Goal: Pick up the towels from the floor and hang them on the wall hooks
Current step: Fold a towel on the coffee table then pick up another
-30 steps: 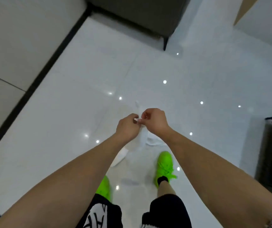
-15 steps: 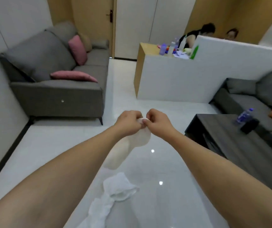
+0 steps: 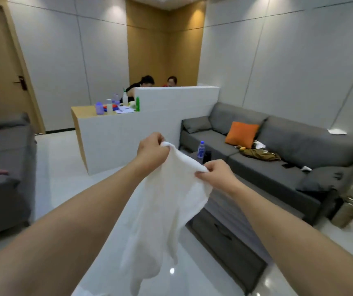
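Observation:
A white towel (image 3: 167, 212) hangs in the air in front of me, held by its top edge. My left hand (image 3: 152, 152) grips one upper corner, fingers curled round the cloth. My right hand (image 3: 216, 174) pinches the other end of the top edge, a little lower and to the right. The towel's loose lower part dangles down over the glossy white floor (image 3: 64, 189). No wall hooks and no other towel show in this view.
A dark low coffee table (image 3: 231, 236) stands just right of the towel, with a water bottle (image 3: 201, 149) on it. Grey sofas sit at right (image 3: 278, 165) and left (image 3: 2, 176). A white partition counter (image 3: 128, 133) is ahead, two persons behind it.
My head has lifted from the floor to the room. My hands have moved apart and spread the towel's top edge. The second towel on the floor has dropped out of view.

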`<state>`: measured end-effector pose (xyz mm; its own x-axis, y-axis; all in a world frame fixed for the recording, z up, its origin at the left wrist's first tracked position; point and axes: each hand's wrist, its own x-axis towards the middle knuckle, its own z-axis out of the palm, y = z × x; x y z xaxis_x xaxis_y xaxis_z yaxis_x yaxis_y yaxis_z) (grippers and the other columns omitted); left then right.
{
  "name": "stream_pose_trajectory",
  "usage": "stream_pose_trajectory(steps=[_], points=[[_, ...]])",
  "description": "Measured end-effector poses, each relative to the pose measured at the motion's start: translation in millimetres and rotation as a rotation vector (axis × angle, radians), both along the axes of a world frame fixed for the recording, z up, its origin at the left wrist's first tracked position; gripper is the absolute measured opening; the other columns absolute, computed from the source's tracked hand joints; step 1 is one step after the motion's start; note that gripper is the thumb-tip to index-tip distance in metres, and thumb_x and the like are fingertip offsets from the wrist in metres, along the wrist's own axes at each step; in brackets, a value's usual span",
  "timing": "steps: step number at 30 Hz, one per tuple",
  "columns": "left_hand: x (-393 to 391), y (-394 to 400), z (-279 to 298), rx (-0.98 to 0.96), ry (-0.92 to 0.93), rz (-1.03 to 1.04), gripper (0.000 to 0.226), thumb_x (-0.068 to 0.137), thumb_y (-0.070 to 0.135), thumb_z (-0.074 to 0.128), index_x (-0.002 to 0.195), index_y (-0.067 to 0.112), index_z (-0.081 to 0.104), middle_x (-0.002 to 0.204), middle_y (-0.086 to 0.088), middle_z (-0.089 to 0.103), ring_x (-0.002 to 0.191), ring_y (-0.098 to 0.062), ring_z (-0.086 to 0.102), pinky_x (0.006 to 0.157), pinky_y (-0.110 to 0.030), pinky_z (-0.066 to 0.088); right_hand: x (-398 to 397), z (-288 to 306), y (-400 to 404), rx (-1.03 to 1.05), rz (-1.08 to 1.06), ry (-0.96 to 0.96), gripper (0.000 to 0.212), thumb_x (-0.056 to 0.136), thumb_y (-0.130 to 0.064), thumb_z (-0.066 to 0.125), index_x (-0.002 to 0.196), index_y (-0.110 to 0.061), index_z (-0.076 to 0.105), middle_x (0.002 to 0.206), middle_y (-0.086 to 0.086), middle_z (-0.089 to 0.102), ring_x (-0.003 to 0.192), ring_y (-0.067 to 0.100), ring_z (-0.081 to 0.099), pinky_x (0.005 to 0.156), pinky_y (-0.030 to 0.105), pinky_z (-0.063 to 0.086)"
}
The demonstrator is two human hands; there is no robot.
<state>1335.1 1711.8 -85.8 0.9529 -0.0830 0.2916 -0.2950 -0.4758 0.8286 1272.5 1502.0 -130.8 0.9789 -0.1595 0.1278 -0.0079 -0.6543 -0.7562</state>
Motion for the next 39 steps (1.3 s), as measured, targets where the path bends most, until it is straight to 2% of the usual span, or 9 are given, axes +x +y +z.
stream_pose_trajectory(steps=[6, 12, 16, 18, 20, 23, 27, 31, 39], points=[[-56, -195, -8, 0.229, 0.276, -0.771, 0.058, 0.069, 0.016, 0.08, 0.12, 0.032, 0.058, 0.105, 0.006, 0.068, 0.095, -0.011, 0.066, 0.079, -0.029, 0.055, -75, 39, -139, 0.132, -0.174, -0.164, 0.009, 0.067, -0.028, 0.084, 0.07, -0.026, 0.075, 0.073, -0.002, 0.072, 0.074, 0.016, 0.069, 0.059, 0.033, 0.053], [-85, -359, -24, 0.138, 0.198, -0.755, 0.015, 0.081, 0.025, 0.064, 0.089, 0.025, 0.076, 0.085, 0.0, 0.074, 0.085, -0.019, 0.07, 0.075, -0.037, 0.058, -137, 23, -265, 0.22, -0.456, -0.255, 0.04, 0.056, -0.042, 0.086, 0.086, -0.024, 0.067, 0.084, -0.005, 0.069, 0.078, 0.011, 0.065, 0.064, 0.03, 0.053], [-77, -448, -26, 0.009, 0.279, -0.861, 0.019, 0.081, 0.026, 0.062, 0.094, 0.026, 0.075, 0.091, 0.002, 0.074, 0.088, -0.018, 0.069, 0.075, -0.036, 0.058, -157, -3, -350, 0.32, -0.493, -0.097, 0.019, 0.08, -0.027, 0.08, 0.096, -0.02, 0.074, 0.093, 0.0, 0.075, 0.089, 0.019, 0.07, 0.075, 0.035, 0.057], [-67, -495, -27, 0.0, 0.261, -0.935, 0.016, 0.082, 0.021, 0.062, 0.092, 0.025, 0.074, 0.089, 0.004, 0.074, 0.087, -0.014, 0.069, 0.072, -0.032, 0.057, -150, -7, -386, 0.29, -0.582, -0.126, 0.008, 0.088, -0.027, 0.072, 0.082, -0.022, 0.075, 0.084, 0.0, 0.074, 0.078, 0.018, 0.067, 0.067, 0.031, 0.053], [-56, -540, -26, -0.014, 0.249, -1.022, 0.013, 0.082, 0.021, 0.065, 0.088, 0.027, 0.075, 0.084, 0.008, 0.075, 0.082, -0.008, 0.07, 0.066, -0.025, 0.058, -135, -5, -424, 0.257, -0.667, -0.18, 0.026, 0.091, -0.028, 0.065, 0.066, -0.024, 0.07, 0.063, -0.007, 0.063, 0.06, 0.012, 0.055, 0.052, 0.023, 0.042], [-31, -602, -18, -0.03, 0.267, -1.126, 0.013, 0.08, 0.027, 0.073, 0.093, 0.027, 0.074, 0.087, 0.008, 0.076, 0.083, -0.009, 0.072, 0.064, -0.025, 0.059, -108, 9, -482, 0.241, -0.719, -0.173, 0.028, 0.094, -0.031, 0.061, 0.072, -0.017, 0.07, 0.052, -0.011, 0.055, 0.044, 0.003, 0.047, 0.039, 0.016, 0.033], [16, -677, -3, 0.029, 0.157, -1.03, 0.026, 0.082, 0.039, 0.074, 0.095, 0.017, 0.071, 0.094, -0.005, 0.073, 0.09, -0.021, 0.07, 0.066, -0.035, 0.059, -70, 28, -553, 0.134, -0.713, -0.158, 0.035, 0.094, -0.027, 0.06, 0.082, 0.005, 0.064, 0.07, 0.008, 0.053, 0.065, 0.018, 0.049, 0.06, 0.033, 0.039], [68, -727, 7, -0.032, 0.125, -0.858, 0.029, 0.083, 0.041, 0.072, 0.098, 0.016, 0.071, 0.096, -0.004, 0.071, 0.093, -0.021, 0.067, 0.083, -0.041, 0.057, -28, 25, -606, 0.017, -0.641, -0.074, 0.02, 0.085, -0.028, 0.07, 0.07, -0.015, 0.067, 0.068, 0.0, 0.064, 0.064, 0.014, 0.061, 0.055, 0.027, 0.045], [210, -732, 11, -0.004, 0.021, -0.443, 0.02, 0.081, 0.044, 0.07, 0.081, 0.023, 0.07, 0.086, 0.003, 0.068, 0.085, -0.016, 0.064, 0.073, -0.035, 0.056, 107, -14, -687, -0.14, -0.512, 0.121, 0.039, 0.086, -0.028, 0.069, 0.053, -0.017, 0.053, 0.056, -0.001, 0.052, 0.057, 0.014, 0.053, 0.056, 0.03, 0.041]])
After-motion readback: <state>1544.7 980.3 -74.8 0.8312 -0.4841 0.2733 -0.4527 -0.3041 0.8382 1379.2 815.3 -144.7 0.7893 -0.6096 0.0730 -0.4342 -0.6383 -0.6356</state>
